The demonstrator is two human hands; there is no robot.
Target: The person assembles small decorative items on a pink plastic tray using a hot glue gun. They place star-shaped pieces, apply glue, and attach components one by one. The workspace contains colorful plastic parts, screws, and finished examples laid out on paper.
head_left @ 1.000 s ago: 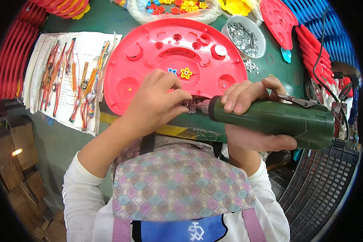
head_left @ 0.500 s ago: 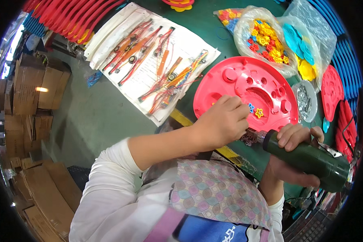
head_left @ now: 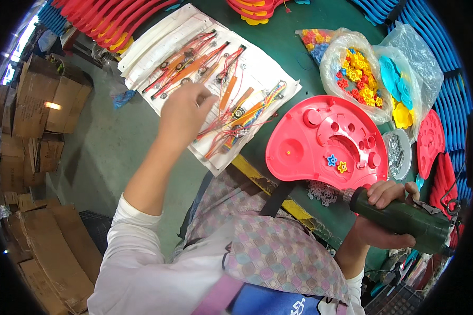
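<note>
My right hand (head_left: 374, 231) is wrapped round a dark green electric screwdriver (head_left: 412, 220), whose tip points left along the near edge of a red plastic shell (head_left: 302, 136). On that shell sit a small blue star-shaped piece (head_left: 331, 160) and a yellow one (head_left: 342, 167). My left hand (head_left: 183, 113) hovers over the left side of a stack of white sheets (head_left: 270, 65), its thumb apart from the curled fingers and nothing visible in them. Wired strips (head_left: 240, 112) with red wires and round black parts lie on the sheets beside it.
Clear bags hold yellow and red star-shaped pieces (head_left: 360, 68) and turquoise discs (head_left: 394, 79). A tub of screws (head_left: 398, 152) stands right of the shell; small washers (head_left: 323, 193) lie by its near edge. Stacked red and blue parts line the table's far sides. Cardboard boxes (head_left: 34, 100) stand left.
My left hand has moved from the shell's near edge up and left to the wired strips. The right hand still holds the screwdriver, almost unmoved.
</note>
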